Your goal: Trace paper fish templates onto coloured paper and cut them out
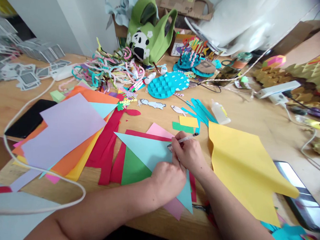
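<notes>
My right hand (188, 150) is closed round a slim white marker pen (186, 137) with a dark end, over a light blue paper triangle (148, 149). Right against it, my left hand (168, 180) rests on the same paper with its fingers curled. Those fingertips are hidden, so I cannot tell what they hold. Beneath the light blue piece lie green paper (134, 164), red paper (118, 168) and pink paper (157, 129). Small green (183, 127) and yellow (188, 121) paper rectangles lie just beyond my hands.
Purple paper (66, 132) tops a coloured stack at left, by a white cable (28, 166). Yellow paper (240, 166) and a phone (303, 195) lie at right. Farther back are a glue bottle (220, 112), blue strips (201, 110), pipe cleaners (106, 71) and a green panda bag (155, 38).
</notes>
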The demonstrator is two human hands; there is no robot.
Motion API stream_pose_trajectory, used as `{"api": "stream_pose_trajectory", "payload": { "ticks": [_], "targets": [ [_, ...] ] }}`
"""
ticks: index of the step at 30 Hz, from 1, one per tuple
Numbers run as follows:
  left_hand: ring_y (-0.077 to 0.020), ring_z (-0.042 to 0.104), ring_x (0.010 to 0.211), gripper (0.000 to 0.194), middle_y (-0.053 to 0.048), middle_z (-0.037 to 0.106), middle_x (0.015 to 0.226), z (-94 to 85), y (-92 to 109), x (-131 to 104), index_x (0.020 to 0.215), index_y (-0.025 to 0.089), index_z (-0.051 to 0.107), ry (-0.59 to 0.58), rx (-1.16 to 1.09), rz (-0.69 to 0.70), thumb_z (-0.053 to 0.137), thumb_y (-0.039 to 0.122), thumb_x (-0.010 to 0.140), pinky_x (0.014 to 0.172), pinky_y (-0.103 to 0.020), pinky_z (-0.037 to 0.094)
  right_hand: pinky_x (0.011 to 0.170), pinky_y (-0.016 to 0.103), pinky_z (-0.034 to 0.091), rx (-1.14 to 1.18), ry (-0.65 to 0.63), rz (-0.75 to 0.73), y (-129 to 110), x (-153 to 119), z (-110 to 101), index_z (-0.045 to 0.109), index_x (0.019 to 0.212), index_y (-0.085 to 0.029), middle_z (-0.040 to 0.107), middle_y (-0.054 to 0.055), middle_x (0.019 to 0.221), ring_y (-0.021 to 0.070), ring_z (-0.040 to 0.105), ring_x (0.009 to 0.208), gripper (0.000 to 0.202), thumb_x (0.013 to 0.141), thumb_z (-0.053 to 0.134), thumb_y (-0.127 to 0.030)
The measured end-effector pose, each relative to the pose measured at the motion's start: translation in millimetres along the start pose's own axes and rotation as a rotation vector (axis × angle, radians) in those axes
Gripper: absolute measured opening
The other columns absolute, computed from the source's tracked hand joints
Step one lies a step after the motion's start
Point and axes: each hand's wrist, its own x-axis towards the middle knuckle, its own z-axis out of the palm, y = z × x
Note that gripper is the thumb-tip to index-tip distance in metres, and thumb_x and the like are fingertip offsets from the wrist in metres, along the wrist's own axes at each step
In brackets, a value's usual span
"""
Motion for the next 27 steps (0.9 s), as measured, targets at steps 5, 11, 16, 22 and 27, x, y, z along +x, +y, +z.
{"api": "stream_pose_trajectory", "payload": {
  "ticks": [5,11,16,22,27],
  "targets": [
    [-0.0194,0.061,0.055,0.028,-0.015,0.065,0.08,0.2,-0.6,-0.3,0.103,0.005,0.064,0.005,-0.016,0.015,0.043,0.008,0.085,0.04,-0.026,0.043,0.056,0.027,0.04,-0.009,0.008,-0.018,-0.7,-0.6,-0.2,0.045,0.07,-0.023,0.06,0.001,0.06,0.0166,0.057,0.054,0.025,0.09,0.043,-0.037],
    [-0.0191,0.06,0.053,0.028,-0.014,0.064,0.078,1.2,-0.1,-0.4,0.103,0.005,0.064,0.012,-0.017,0.009,0.044,0.008,0.085,0.039,-0.026,0.042,0.055,0.027,0.04,-0.009,-0.006,0.003,-1.1,-0.4,-1.1,0.046,0.07,-0.023,0.061,0.001,0.059,0.0162,0.057,0.053,0.024,0.089,0.043,-0.036],
    [-0.0187,0.06,0.054,0.027,-0.014,0.064,0.079,4.8,0.5,-0.2,0.104,0.006,0.063,0.031,0.007,0.015,0.045,0.009,0.085,0.038,-0.025,0.041,0.055,0.027,0.04,-0.023,0.001,-0.007,-1.8,-0.5,-1.5,0.047,0.07,-0.022,0.061,0.001,0.059,0.0166,0.057,0.053,0.022,0.089,0.043,-0.034],
    [-0.0181,0.059,0.053,0.028,-0.014,0.064,0.078,4.0,0.1,-0.4,0.108,0.003,0.061,0.007,0.007,0.011,0.044,0.011,0.087,0.039,-0.025,0.04,0.055,0.027,0.04,-0.033,-0.003,-0.01,-1.5,-1.3,-1.6,0.047,0.07,-0.023,0.061,0.001,0.059,0.0167,0.057,0.053,0.021,0.088,0.044,-0.033],
    [-0.018,0.06,0.053,0.028,-0.014,0.064,0.077,2.6,0.0,-0.1,0.108,0.004,0.061,-0.015,0.012,0.013,0.044,0.011,0.087,0.041,-0.024,0.041,0.054,0.027,0.041,-0.038,0.005,-0.017,-1.7,-2.0,-1.9,0.047,0.069,-0.023,0.062,0.002,0.059,0.0173,0.059,0.053,0.021,0.088,0.043,-0.033]
  ]
}}
